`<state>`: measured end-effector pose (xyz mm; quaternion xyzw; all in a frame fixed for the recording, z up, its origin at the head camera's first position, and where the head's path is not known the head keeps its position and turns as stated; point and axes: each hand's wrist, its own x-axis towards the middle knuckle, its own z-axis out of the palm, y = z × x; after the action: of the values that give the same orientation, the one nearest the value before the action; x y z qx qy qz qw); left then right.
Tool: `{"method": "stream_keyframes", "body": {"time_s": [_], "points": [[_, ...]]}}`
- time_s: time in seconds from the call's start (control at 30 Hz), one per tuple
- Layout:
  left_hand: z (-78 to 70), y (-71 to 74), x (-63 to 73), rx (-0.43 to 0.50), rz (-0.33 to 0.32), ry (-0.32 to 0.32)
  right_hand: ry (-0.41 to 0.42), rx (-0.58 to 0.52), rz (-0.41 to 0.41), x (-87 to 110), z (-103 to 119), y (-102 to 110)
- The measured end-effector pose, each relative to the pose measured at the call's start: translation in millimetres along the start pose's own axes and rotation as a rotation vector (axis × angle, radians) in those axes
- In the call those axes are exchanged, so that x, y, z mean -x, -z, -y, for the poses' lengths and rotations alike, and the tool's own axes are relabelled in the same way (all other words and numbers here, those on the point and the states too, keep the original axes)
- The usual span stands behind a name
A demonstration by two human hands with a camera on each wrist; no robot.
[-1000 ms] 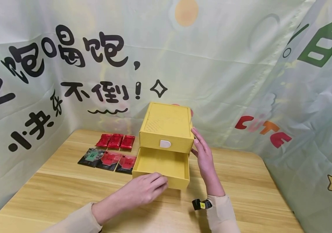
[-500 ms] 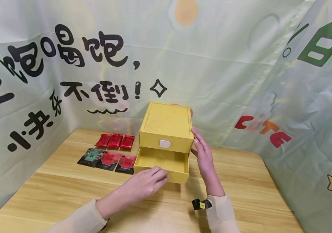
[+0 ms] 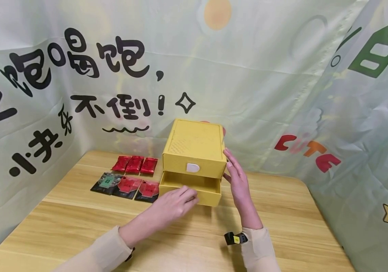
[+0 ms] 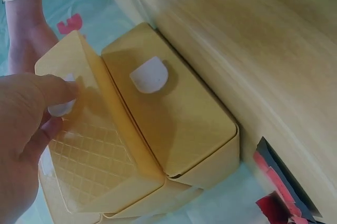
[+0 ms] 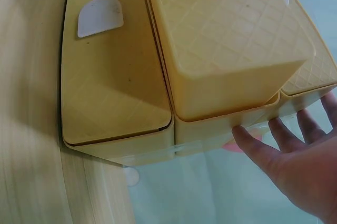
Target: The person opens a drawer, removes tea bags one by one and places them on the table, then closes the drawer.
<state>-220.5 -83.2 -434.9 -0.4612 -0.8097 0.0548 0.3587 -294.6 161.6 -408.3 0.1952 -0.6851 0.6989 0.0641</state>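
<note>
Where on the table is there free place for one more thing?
Bare table lies between the right hand and the table's right edge, and at front left between the dark packets and left sleeve. It is crowded left of the yellow drawer unit, where red packets and the dark ones lie close together.

I hold a drawer [image 4: 95, 145] of softly sheened plastic, its front embossed with a lattice; the cabinet [image 3: 199, 138] looks like matching plastic. Left, the red packets [image 3: 135, 165] are glossy and crinkled. The table [image 3: 282, 219] shows wood grain; the far backdrop [image 3: 248, 75] is creased cloth.
</note>
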Motion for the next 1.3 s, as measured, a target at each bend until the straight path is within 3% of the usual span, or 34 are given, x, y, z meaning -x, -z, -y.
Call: {"method": "stream_keyframes", "body": {"time_s": [0.13,0.47,0.87,1.3], "points": [[2.6,-2.5,-3.3,0.010,0.011,0.031,-0.003,0.000,0.000,-0.2,0,0],[13.2,-14.6,-10.6,0.022,-0.033,0.065,-0.004,0.000,0.002,-0.4,-1,0],[23.2,-33.0,-12.0,0.103,-0.087,0.112,-0.003,0.002,-0.005,0.5,1,-1],[28.0,-35.8,-14.3,0.042,-0.066,0.108,0.002,0.000,-0.005,0.3,1,-1]]}}
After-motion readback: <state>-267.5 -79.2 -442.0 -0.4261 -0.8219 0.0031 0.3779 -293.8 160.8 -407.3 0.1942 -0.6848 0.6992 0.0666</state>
